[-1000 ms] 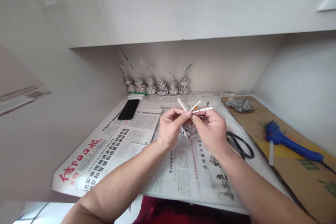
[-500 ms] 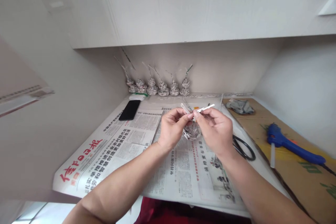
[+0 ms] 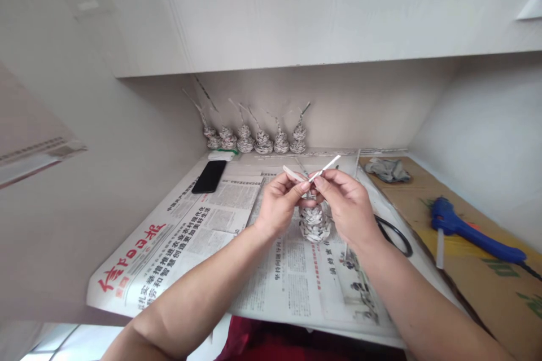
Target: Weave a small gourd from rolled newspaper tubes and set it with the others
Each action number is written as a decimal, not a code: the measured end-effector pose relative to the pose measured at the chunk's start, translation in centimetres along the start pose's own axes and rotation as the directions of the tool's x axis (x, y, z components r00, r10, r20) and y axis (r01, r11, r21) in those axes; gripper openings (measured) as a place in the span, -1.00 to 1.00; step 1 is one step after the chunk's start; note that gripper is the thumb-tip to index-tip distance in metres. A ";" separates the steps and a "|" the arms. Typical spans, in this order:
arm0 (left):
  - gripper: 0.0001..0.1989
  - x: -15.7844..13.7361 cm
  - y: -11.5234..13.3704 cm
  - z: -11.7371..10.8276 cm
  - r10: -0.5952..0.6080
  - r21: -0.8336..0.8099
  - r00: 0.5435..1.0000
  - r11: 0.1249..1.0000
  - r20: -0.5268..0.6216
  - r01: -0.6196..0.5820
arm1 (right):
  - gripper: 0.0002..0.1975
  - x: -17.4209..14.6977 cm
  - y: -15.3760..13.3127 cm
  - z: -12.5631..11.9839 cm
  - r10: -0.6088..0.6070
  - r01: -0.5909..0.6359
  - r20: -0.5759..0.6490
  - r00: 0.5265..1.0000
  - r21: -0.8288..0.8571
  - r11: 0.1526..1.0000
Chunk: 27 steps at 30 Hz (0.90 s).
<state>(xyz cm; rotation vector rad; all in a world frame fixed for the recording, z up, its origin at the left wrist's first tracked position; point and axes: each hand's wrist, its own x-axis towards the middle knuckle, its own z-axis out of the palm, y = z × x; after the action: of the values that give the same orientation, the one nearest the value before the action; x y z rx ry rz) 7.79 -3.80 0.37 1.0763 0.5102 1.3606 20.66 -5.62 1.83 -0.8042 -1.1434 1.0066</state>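
Note:
Over the middle of the newspaper, a small gourd woven from rolled paper strips [image 3: 315,227] hangs below my fingertips. My left hand [image 3: 280,200] pinches paper strips at its top, and one pale end [image 3: 292,173] sticks up to the left. Close beside it, my right hand [image 3: 347,206] pinches another white paper strip [image 3: 329,166], which slants up to the right. The two thumbs nearly meet where the strips cross. Fingers hide most of the gourd's neck.
Several finished-looking paper gourds [image 3: 263,142] stand along the back wall. A black phone [image 3: 209,176] lies on the newspaper [image 3: 186,254] at left. To the right, a blue glue gun [image 3: 474,237] and a crumpled grey cloth [image 3: 387,170] rest on cardboard [image 3: 486,299]. A cabinet [image 3: 288,17] overhangs the back.
The gourd hangs lower and shows more of its body. The right-hand strip now points more steeply upward, and the left strip end leans further left.

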 end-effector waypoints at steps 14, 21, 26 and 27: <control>-0.65 0.1 0.7 0.1 -0.028 0.023 0.999 0.999 0.026 0.028 | -0.74 0.2 -0.2 0.4 0.182 -0.187 0.040 0.982 0.241 0.952; -0.64 0.4 1.5 -0.4 -0.098 0.009 0.990 0.995 0.106 0.097 | -0.72 0.0 -0.2 0.2 0.222 -0.247 0.114 0.968 0.318 0.915; -0.66 0.3 2.2 -0.9 -0.146 -0.025 0.960 0.987 0.237 0.156 | -0.71 -0.1 -0.5 0.2 0.195 -0.263 0.220 0.956 0.338 0.904; -0.67 0.3 2.2 -0.9 -0.146 -0.024 0.958 0.987 0.246 0.157 | -0.71 -0.1 -0.6 0.2 0.194 -0.268 0.236 0.952 0.337 0.903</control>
<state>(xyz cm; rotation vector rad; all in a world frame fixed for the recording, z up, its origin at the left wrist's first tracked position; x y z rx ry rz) 5.93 -3.56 1.91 1.1272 0.3716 1.0830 20.56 -5.91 2.35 -0.5545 -0.9954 1.4779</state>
